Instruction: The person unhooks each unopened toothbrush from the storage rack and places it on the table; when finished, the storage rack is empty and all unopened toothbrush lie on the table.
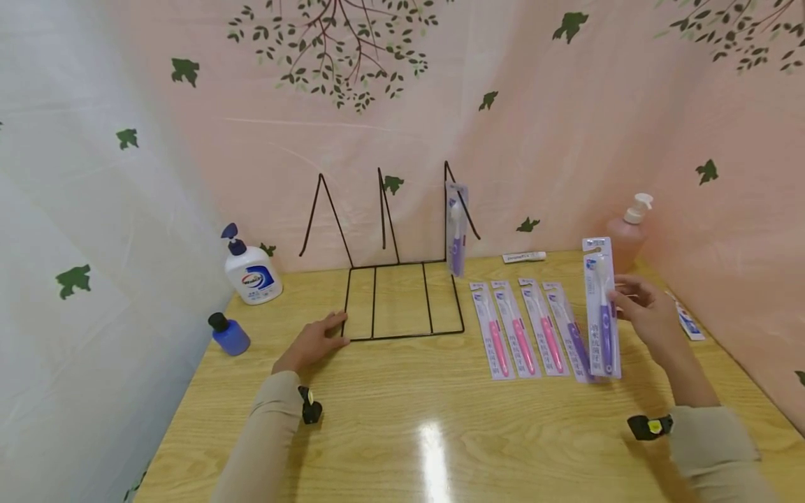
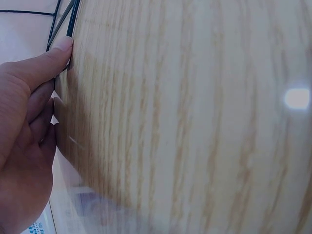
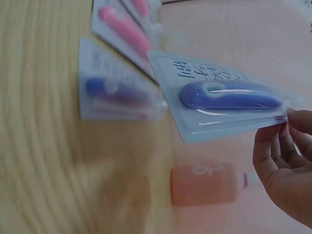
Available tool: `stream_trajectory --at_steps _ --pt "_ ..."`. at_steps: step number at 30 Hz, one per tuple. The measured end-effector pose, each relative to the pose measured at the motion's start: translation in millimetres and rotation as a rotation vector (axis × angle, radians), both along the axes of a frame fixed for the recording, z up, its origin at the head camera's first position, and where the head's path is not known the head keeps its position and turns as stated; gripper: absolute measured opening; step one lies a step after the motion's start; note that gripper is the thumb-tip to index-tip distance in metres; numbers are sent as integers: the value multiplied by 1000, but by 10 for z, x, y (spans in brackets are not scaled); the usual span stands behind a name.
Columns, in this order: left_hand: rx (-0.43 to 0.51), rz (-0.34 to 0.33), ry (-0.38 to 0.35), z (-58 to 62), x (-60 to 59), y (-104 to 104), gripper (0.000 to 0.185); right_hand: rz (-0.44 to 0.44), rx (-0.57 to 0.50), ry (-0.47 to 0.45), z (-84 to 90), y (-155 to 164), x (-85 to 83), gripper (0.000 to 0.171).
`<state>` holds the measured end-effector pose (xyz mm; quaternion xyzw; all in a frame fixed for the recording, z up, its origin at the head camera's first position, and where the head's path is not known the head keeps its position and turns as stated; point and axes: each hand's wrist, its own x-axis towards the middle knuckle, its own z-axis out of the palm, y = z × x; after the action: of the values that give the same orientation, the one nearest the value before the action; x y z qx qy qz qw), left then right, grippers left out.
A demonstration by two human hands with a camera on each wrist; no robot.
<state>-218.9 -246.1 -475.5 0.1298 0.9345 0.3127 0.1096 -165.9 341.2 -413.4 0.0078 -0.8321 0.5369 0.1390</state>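
My right hand point(image 1: 644, 314) has its grip on a purple toothbrush in a clear blister pack point(image 1: 602, 314), held upright. My left hand point(image 1: 312, 342) rests flat, its grip wide, touching the black wire rack point(image 1: 402, 293) on the wooden worktop point(image 1: 402, 419).

A white pump bottle point(image 1: 253, 272) with a blue label stands near the table's point(image 1: 402, 433) far left corner, by the wall. A small blue bottle point(image 1: 229, 334) with a black cap sits just in front of it, at the left edge. A pink pump bottle point(image 1: 626, 234) stands in the far right corner. A white tube point(image 1: 524, 257) lies flat along the far edge, between the rack's side and the pink bottle. Another small tube point(image 1: 687, 321) lies near the right edge. Pink leaf-printed sheeting point(image 1: 553, 119) hangs behind.
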Motion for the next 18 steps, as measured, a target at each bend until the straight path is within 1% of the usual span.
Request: stream_trajectory --at_steps 2,5,7,8,12,14,15,18 --pt "-8 -4 1 4 5 0 64 -11 4 -38 -38 92 -11 28" --pt "-12 -8 1 11 4 0 64 -11 -1 -70 -106 214 -40 27" --pt "-9 -7 -3 14 0 -3 64 -15 -4 -91 -149 278 -69 30" --pt "-7 -6 -4 14 -3 -6 64 -30 -29 -109 -170 299 -86 31" --pt "-8 -2 -9 6 -14 -17 65 -34 24 -186 -243 369 -154 51" --pt "-14 -2 -12 -3 -21 -20 65 -12 56 -223 -281 394 -186 54" --pt "-17 -3 -14 -8 -26 -22 65 17 92 -232 -303 411 -202 56" --pt "-21 -4 -18 -20 -33 -23 65 73 98 -273 -366 436 -245 54"
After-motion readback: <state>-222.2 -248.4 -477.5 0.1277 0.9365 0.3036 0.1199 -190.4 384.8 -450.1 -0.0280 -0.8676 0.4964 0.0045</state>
